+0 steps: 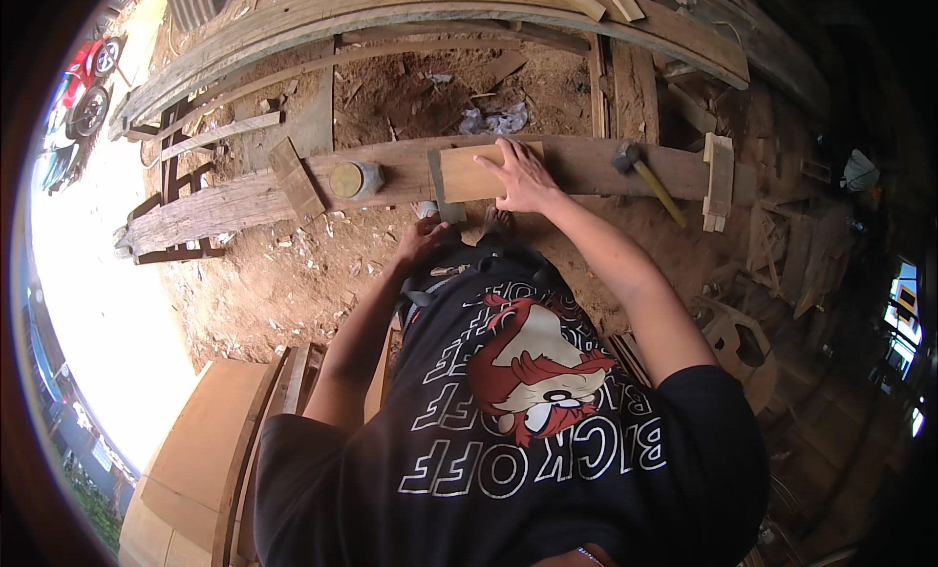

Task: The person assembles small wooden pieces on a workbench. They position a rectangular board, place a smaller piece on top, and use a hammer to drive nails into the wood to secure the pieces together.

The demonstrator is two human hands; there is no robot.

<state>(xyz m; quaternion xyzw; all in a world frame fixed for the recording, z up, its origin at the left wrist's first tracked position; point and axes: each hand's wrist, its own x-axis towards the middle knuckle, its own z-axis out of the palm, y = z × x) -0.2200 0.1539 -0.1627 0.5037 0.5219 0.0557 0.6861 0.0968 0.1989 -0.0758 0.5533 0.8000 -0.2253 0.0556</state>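
Board: small pale rectangular wooden board (479,171) lies on long weathered plank (225,208).
Right hand (525,179): spread flat on board, gripping nothing.
Left hand (422,241): below plank; grip indiscernible.
Surroundings: yellow-handled hammer (645,176) right; round brass-lidded tin (354,179) left.

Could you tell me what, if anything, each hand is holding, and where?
Right hand presses flat on the small board's right end; left hand is low, its hold unclear.

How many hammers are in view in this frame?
1. A hammer with a yellowish handle lies on the long plank, to the right of the person's right hand, which presses a short board. Others may be hidden among the scrap wood.
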